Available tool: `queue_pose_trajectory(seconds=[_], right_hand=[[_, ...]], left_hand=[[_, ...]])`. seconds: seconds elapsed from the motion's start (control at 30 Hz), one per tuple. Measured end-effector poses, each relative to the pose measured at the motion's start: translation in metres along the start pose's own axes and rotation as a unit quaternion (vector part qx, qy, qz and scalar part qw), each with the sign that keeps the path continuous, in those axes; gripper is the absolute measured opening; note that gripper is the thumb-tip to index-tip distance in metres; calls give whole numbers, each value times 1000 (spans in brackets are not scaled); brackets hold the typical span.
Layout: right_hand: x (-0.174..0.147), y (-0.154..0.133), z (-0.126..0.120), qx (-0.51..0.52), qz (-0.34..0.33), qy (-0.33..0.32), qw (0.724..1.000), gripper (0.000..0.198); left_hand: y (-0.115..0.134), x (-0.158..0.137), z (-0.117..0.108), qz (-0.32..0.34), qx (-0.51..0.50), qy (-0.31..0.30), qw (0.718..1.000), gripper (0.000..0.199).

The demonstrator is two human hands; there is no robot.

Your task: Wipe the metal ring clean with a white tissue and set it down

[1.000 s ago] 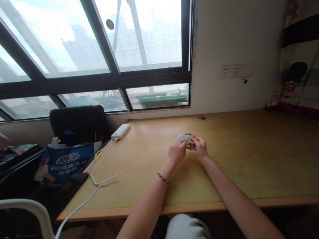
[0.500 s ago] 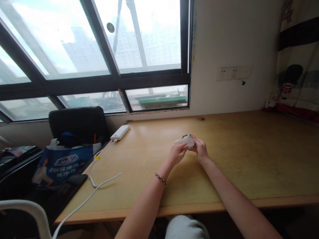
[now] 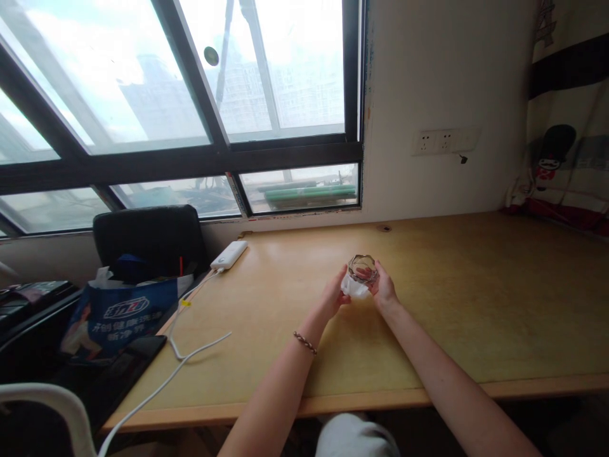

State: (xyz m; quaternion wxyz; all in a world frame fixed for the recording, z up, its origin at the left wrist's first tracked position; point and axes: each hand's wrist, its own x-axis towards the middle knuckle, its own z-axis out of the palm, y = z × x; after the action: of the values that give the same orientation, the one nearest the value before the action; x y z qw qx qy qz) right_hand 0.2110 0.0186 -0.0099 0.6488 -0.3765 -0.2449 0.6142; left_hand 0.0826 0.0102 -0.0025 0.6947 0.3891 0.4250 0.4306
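A small clear glass with a wavy rim sits between my two hands above the wooden desk, its opening turned up and towards me. My right hand grips the glass from the right side. My left hand presses a white tissue against the lower left of the glass. A beaded bracelet circles my left wrist.
A white power bank lies at the desk's back left, its white cable trailing off the left edge. Left of the desk stand a black chair, a blue printed bag and a dark tablet. Wall sockets sit above the desk.
The tissue has gone from the top of the glass down to its lower left side, so the glass's rim and inside now show. Both hands stay in about the same place.
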Motion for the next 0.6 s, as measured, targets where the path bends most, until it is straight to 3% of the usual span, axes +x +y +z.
queue_pose_trajectory(seconds=[0.13, 0.27, 0.33, 0.43, 0.5, 0.6], right_hand=[[0, 4, -1, -89, -13, 19, 996, 37], [-2, 1, -2, -248, -77, 18, 965, 50], [-8, -3, 0, -339, -188, 32, 921, 48], [-21, -9, 4, -452, -357, 21, 817, 35], [-29, -10, 8, -522, -388, -31, 759, 28], [-36, -7, 11, -594, -368, -103, 708, 28]], left_hand=[[-2, -3, 2, 41, 65, -25, 997, 45], [-4, 0, -1, 47, 53, 50, 996, 42], [-6, 3, -2, 48, 16, 98, 994, 41], [-7, 6, -4, 53, -15, 145, 988, 40], [-8, 7, -5, 70, -25, 156, 985, 38], [-10, 7, -6, 96, -37, 151, 983, 35]])
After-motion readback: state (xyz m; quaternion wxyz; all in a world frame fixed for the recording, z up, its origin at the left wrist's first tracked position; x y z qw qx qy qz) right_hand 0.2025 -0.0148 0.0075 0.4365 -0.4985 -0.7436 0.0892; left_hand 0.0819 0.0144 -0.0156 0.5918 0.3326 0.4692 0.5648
